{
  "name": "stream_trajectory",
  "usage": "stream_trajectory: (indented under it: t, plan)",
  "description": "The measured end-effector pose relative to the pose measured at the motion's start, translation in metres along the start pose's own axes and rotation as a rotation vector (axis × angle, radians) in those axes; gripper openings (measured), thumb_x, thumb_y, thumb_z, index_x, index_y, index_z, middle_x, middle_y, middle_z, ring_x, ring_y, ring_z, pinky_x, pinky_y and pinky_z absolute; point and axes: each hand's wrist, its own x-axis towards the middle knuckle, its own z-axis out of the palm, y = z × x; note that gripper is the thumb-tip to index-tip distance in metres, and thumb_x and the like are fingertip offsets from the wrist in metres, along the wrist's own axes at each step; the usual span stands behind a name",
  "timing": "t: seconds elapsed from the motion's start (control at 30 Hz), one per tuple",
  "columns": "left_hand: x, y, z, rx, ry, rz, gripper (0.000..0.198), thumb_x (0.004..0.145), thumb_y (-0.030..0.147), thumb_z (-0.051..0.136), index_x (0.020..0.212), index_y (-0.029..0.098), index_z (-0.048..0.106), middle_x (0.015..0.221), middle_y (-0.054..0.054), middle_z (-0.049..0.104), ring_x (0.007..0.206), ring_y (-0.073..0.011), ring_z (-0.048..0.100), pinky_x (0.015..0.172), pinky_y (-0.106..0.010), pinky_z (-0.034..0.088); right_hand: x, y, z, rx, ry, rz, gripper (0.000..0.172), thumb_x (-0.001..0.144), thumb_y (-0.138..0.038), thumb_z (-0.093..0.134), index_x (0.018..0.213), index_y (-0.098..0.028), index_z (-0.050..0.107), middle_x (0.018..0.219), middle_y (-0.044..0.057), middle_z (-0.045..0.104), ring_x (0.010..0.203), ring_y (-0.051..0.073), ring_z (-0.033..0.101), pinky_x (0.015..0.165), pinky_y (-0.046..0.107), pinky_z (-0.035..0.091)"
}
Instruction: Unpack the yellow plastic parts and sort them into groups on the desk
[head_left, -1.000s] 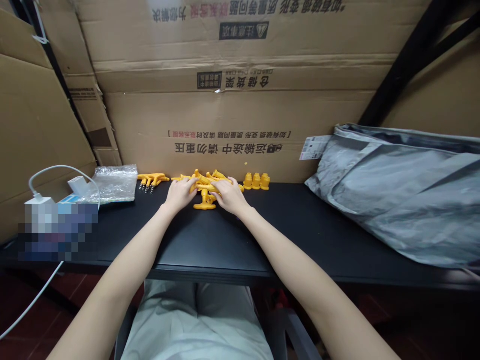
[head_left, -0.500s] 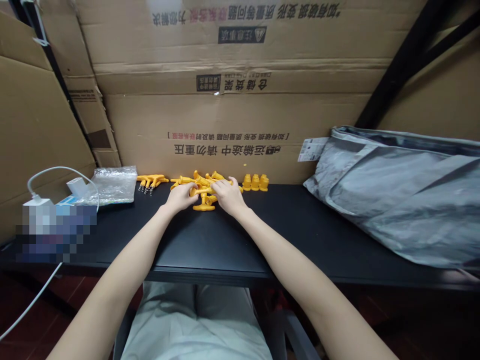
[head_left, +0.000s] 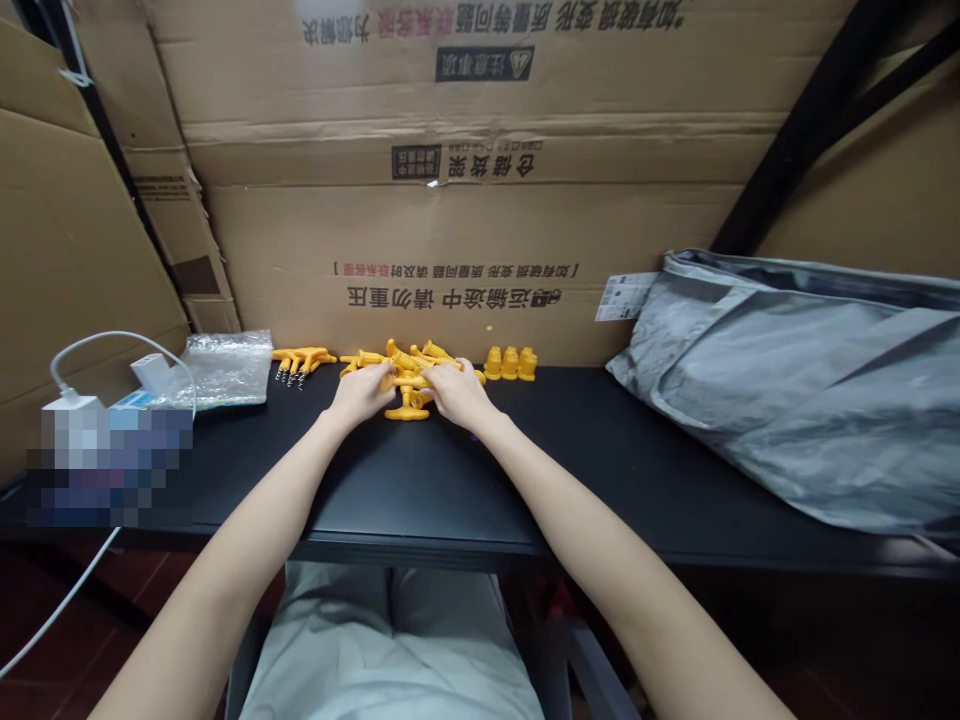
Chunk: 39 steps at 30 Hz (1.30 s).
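A heap of yellow T-shaped plastic parts (head_left: 409, 362) lies at the back of the black table (head_left: 420, 480). My left hand (head_left: 362, 392) rests at the heap's left side, fingers curled onto one of the parts. My right hand (head_left: 457, 390) sits at the heap's right side with its fingers closed over another yellow part. One T-shaped part (head_left: 406, 406) stands on the table between my two hands. Left of the heap lie a few yellow parts with metal screws (head_left: 301, 360). Three small yellow caps (head_left: 510, 363) stand in a row to the right.
Cardboard boxes (head_left: 465, 200) wall off the back and left. A clear plastic bag (head_left: 225, 368) and a white charger with cable (head_left: 79, 400) lie at the left. A big grey bag (head_left: 802, 390) covers the table's right side. My lap is below the front edge.
Both hands stay on the yellow heap; the fingers have shifted slightly among the parts. The view has barely moved.
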Motion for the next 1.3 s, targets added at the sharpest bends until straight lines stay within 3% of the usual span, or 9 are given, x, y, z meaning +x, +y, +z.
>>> stream_trajectory:
  t: [0.13, 0.3, 0.67, 0.8, 1.0, 1.3]
  plan:
    - [0.001, -0.005, 0.002, -0.022, -0.03, -0.005, 0.036, 0.081, 0.027, 0.059, 0.116, 0.022, 0.064, 0.105, -0.005, 0.073, 0.098, -0.0216, 0.067, 0.083, -0.029, 0.048, 0.0, -0.003, -0.002, -0.033, 0.021, -0.008, 0.022, 0.093, -0.02, 0.047, 0.108, -0.021, 0.063, 0.109, 0.012, 0.069, 0.108, 0.026, 0.056, 0.1, 0.047, 0.027]
    - [0.001, -0.005, 0.001, -0.067, -0.15, -0.067, 0.036, 0.079, 0.034, 0.058, 0.111, 0.019, 0.066, 0.084, -0.004, 0.072, 0.083, -0.0207, 0.067, 0.072, -0.027, 0.047, 0.0, -0.003, 0.0, -0.085, 0.071, -0.035, 0.025, 0.092, -0.012, 0.042, 0.104, -0.019, 0.063, 0.109, 0.012, 0.068, 0.107, 0.026, 0.055, 0.099, 0.046, 0.026]
    - [-0.001, 0.002, -0.002, 0.04, -0.122, -0.086, 0.041, 0.08, 0.033, 0.054, 0.118, 0.021, 0.063, 0.102, -0.006, 0.072, 0.098, -0.0247, 0.066, 0.079, -0.03, 0.047, -0.002, 0.004, 0.011, -0.019, 0.011, -0.07, 0.03, 0.095, -0.023, 0.042, 0.119, -0.02, 0.06, 0.113, 0.013, 0.067, 0.111, 0.027, 0.055, 0.102, 0.05, 0.027]
    - [0.0, 0.0, -0.002, -0.023, -0.136, -0.081, 0.04, 0.079, 0.032, 0.056, 0.116, 0.021, 0.064, 0.094, -0.005, 0.072, 0.091, -0.0229, 0.067, 0.077, -0.029, 0.047, -0.001, -0.001, 0.005, -0.036, 0.013, -0.049, 0.025, 0.093, -0.018, 0.043, 0.109, -0.018, 0.062, 0.109, 0.014, 0.068, 0.107, 0.027, 0.056, 0.099, 0.047, 0.028]
    - [0.0, 0.002, -0.003, -0.142, -0.196, -0.115, 0.038, 0.076, 0.036, 0.059, 0.11, 0.019, 0.067, 0.08, -0.004, 0.069, 0.08, -0.021, 0.065, 0.07, -0.028, 0.046, 0.0, -0.001, 0.003, -0.083, 0.135, -0.041, 0.03, 0.09, -0.008, 0.038, 0.107, -0.017, 0.061, 0.106, 0.014, 0.068, 0.102, 0.025, 0.056, 0.097, 0.043, 0.028]
    - [-0.001, -0.001, -0.003, -0.03, -0.151, -0.126, 0.035, 0.077, 0.036, 0.056, 0.109, 0.024, 0.064, 0.087, -0.002, 0.07, 0.084, -0.0211, 0.065, 0.072, -0.028, 0.046, -0.005, 0.012, 0.008, 0.034, 0.05, -0.083, 0.026, 0.09, -0.023, 0.052, 0.114, -0.018, 0.061, 0.11, 0.013, 0.067, 0.107, 0.026, 0.056, 0.098, 0.045, 0.031]
